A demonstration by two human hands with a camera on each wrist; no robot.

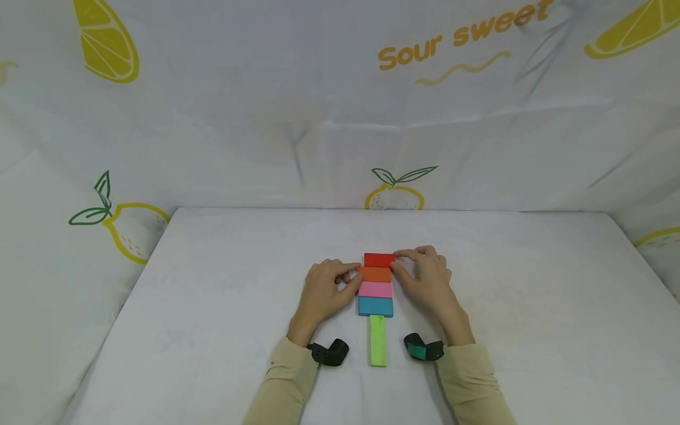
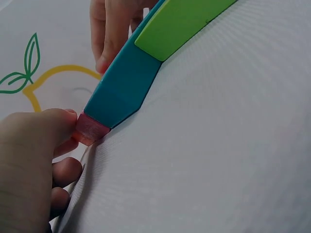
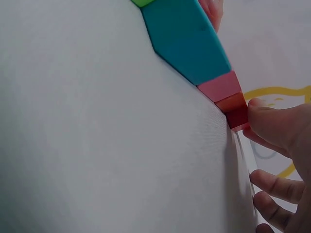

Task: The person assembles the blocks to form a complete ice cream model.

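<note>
Flat on the white table lies a row of coloured wooden blocks: a red block (image 1: 379, 260) at the far end, then an orange block (image 1: 375, 274), a pink block (image 1: 375, 289) and a blue block (image 1: 375, 306), all crosswise. A light green block (image 1: 378, 341) lies lengthwise against the blue one's near side. My left hand (image 1: 327, 289) has thumb and index finger at the orange block's left end, pinching it. At the red block's right end, thumb and index finger of my right hand (image 1: 427, 283) pinch its corners. The red block sits slightly right of the orange one.
A black band (image 1: 329, 352) is on the left wrist and a black and green one (image 1: 424, 347) on the right. Behind the white table (image 1: 212, 283) hangs a white cloth (image 1: 239, 118) printed with lemons and lettering.
</note>
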